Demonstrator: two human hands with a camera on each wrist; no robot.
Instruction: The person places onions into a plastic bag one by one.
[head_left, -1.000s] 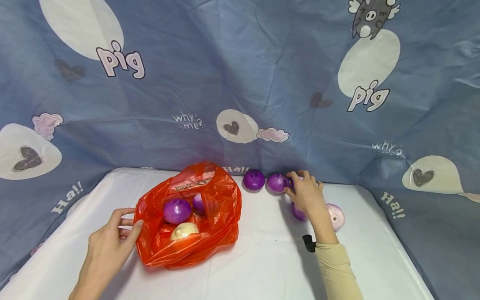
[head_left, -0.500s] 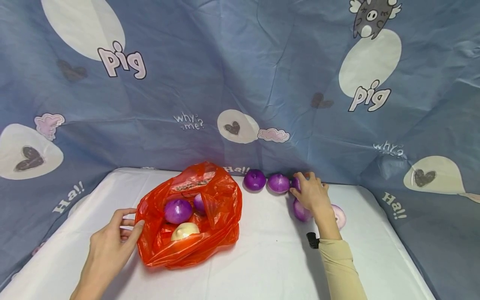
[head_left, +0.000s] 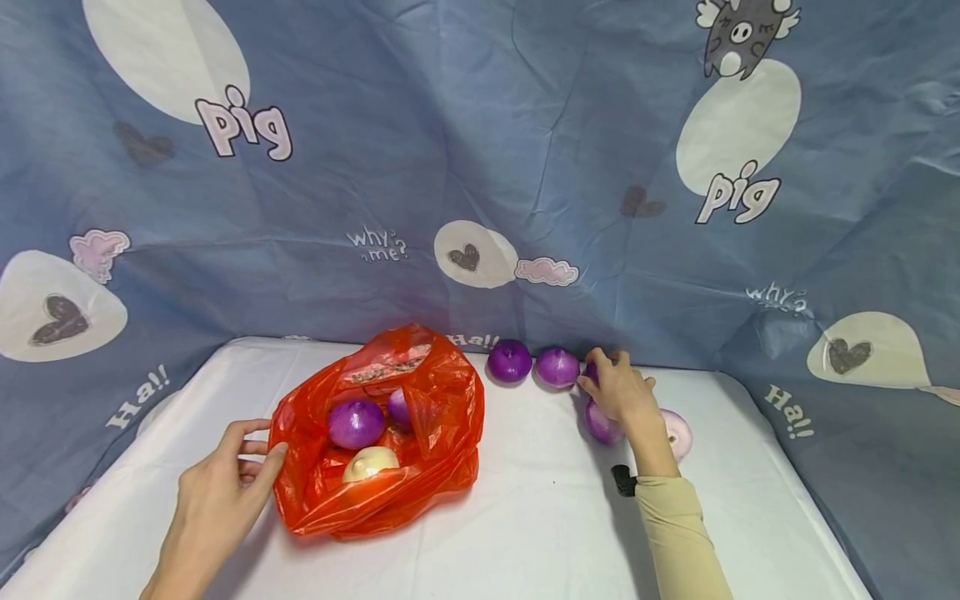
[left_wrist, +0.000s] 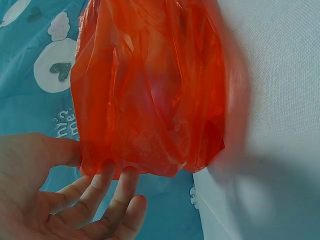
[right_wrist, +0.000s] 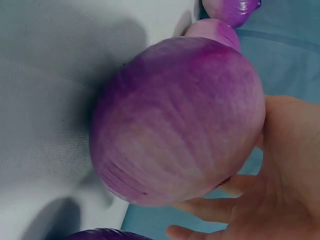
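Observation:
A red plastic bag (head_left: 450,450) lies with its mouth open towards me on the left. Two purple onions (head_left: 356,423) and a pale yellowish onion (head_left: 371,463) are inside it. My left hand (head_left: 221,492) pinches the bag's left edge between thumb and fingers; in the left wrist view its fingertips press the red plastic. At the table's back edge, my right hand (head_left: 621,392) curls its thumb and fingers round a purple onion (head_left: 592,367), mostly covered by the hand. Another onion (right_wrist: 180,120), large in the right wrist view, sits just under the right wrist.
Two purple onions, one at the left (head_left: 509,362) and one beside it (head_left: 557,367), line the back edge. A pale pinkish onion (head_left: 677,435) stands right of my right forearm. White cloth covers the table (head_left: 517,517); a blue printed curtain (head_left: 480,167) hangs behind.
My right hand has shifted slightly right, away from the neighbouring onion, and its index finger now bends further over the onion beneath it. The left hand and bag stay put.

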